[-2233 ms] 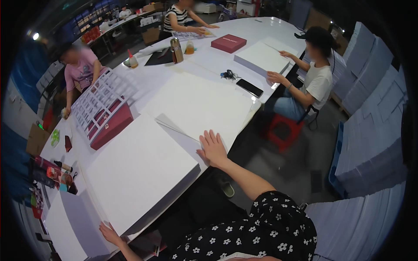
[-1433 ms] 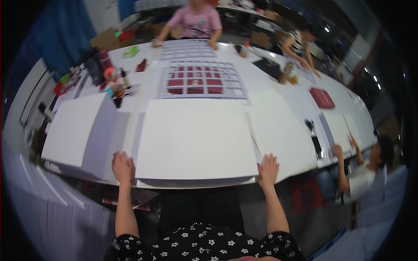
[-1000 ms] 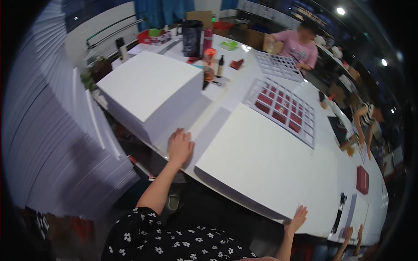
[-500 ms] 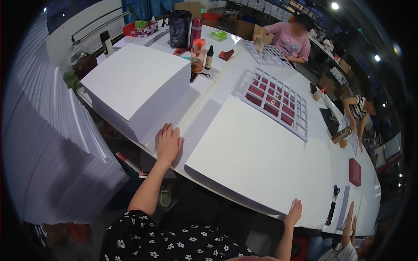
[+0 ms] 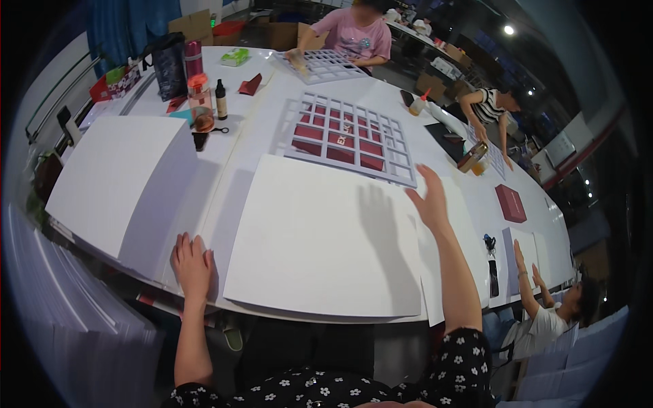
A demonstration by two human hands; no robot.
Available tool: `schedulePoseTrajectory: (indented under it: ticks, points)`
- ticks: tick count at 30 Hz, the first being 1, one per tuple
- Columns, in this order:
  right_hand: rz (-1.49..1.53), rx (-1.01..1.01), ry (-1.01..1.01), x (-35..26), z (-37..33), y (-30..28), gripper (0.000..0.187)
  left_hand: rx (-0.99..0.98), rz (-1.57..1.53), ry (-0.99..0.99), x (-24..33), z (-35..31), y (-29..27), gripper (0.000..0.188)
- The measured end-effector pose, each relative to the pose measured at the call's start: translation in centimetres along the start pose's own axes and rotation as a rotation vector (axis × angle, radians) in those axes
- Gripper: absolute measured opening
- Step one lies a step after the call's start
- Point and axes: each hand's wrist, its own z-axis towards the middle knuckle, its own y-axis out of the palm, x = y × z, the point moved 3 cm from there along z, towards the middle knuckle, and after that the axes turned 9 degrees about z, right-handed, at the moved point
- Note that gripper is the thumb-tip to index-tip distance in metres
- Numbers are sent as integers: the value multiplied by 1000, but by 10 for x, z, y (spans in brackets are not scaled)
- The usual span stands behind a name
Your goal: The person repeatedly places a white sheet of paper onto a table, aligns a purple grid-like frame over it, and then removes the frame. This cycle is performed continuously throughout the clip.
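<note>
White board [image 5: 326, 238] positioning: left hand [image 5: 192, 264] flat, fingers spread, beside edge; right hand [image 5: 430, 198] open, raised; next, likely reach toward grid frame [image 5: 350, 136]

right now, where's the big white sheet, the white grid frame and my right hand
big white sheet [image 5: 320, 238], head view, bare middle of its top face
white grid frame [image 5: 350, 136], head view, a crossbar near its centre
right hand [image 5: 430, 200], head view, the hand's middle, raised over the table
</note>
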Motion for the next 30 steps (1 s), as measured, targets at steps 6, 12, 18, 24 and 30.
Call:
schedulePoseTrajectory:
  ticks: [6, 12, 18, 24, 30]
  points:
    - [-63, -211, -50, 12, 82, 86, 79, -68, -18, -11, 6, 8, -5, 46]
    - [-275, -582, 13, 30, 109, 151, 110, -74, -11, -17, 6, 9, -11, 45]
    - [-409, -803, 197, 32, 122, 170, 126, -94, -9, -24, 5, 8, -13, 45]
    - [-445, -800, 118, 31, 131, 172, 103, -91, -8, -17, 7, 9, -16, 45]
    - [-393, -558, 50, 3, 140, 139, 97, -68, -20, -23, 7, 10, -15, 44]
